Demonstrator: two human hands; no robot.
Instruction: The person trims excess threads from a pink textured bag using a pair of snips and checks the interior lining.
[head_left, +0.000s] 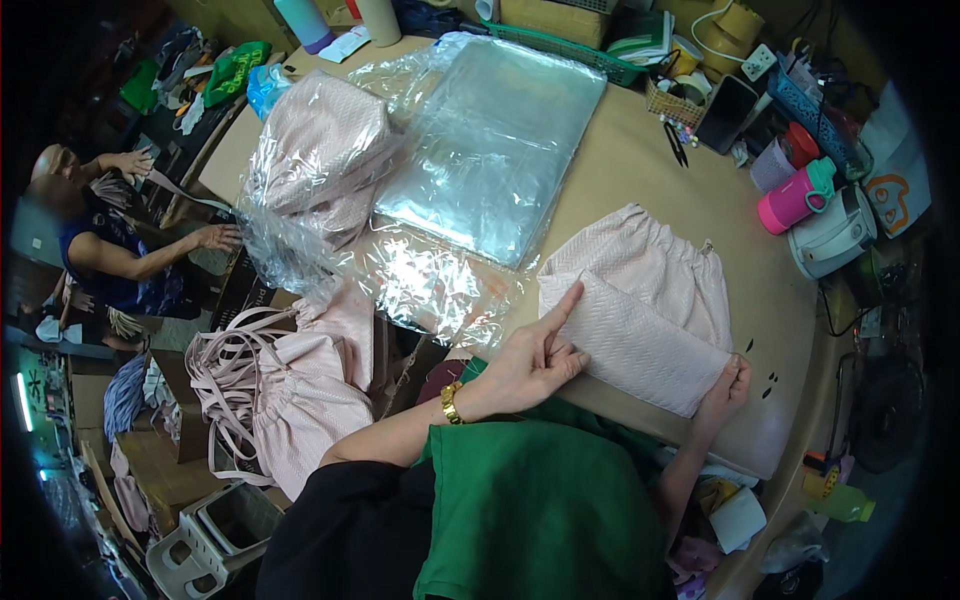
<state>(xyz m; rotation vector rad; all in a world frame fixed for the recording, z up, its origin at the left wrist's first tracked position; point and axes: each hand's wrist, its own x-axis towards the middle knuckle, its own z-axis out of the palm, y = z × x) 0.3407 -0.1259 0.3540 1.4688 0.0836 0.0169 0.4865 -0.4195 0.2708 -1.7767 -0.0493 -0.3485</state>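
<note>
Green apron [540, 510] nearest; soft, light pink garment [640, 305] is pinned by left hand [530, 365], forefinger out; right hand [725, 390] pinches its folded corner, likely the best hold.

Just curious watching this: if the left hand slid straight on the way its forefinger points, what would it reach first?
The left hand points up-right across the folded pink garment; past that cloth, probably bare table.

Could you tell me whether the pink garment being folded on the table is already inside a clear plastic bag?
No, the pink garment lies bare on the table under both hands, apart from the stack of clear bags.
</note>
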